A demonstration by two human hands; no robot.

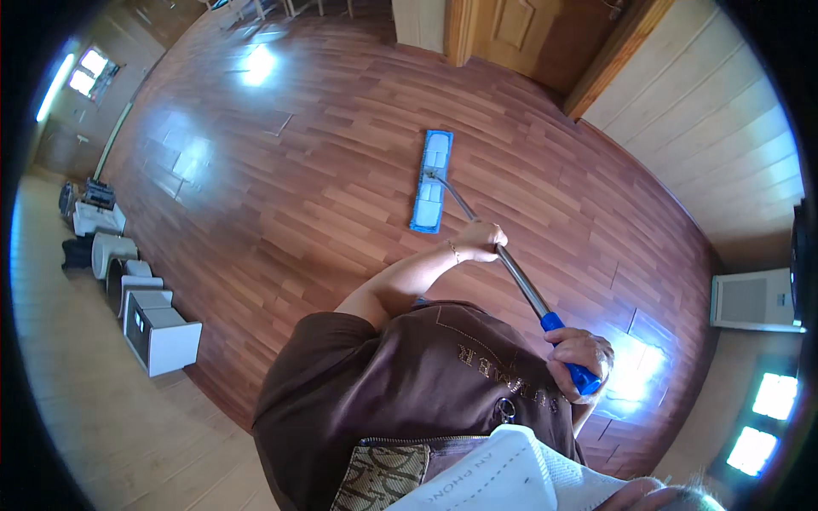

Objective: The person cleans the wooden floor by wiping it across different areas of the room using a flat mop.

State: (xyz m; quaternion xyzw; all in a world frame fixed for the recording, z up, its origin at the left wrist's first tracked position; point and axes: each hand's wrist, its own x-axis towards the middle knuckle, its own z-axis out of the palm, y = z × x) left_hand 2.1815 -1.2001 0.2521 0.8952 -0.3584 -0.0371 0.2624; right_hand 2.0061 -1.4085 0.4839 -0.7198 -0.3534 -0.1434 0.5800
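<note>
A flat mop (433,200) with a long blue-edged head lies on the wood-plank floor ahead of me. Its metal pole slants back toward my right side. My left hand (480,241), with a thin bracelet at the wrist, is closed around the pole partway up. Higher on it, my right hand (582,353) wraps the blue grip (552,322) at the top end, beside my brown shirt (400,366). The blue end cap sticks out below the right hand's fingers.
Along the left wall stand several white and grey box-like items (158,328) and dark things. A wooden door (545,38) is at the far right, by a panelled wall (699,102). A white cabinet-like unit (754,300) stands at the right. Bright reflections lie on the floor (341,162).
</note>
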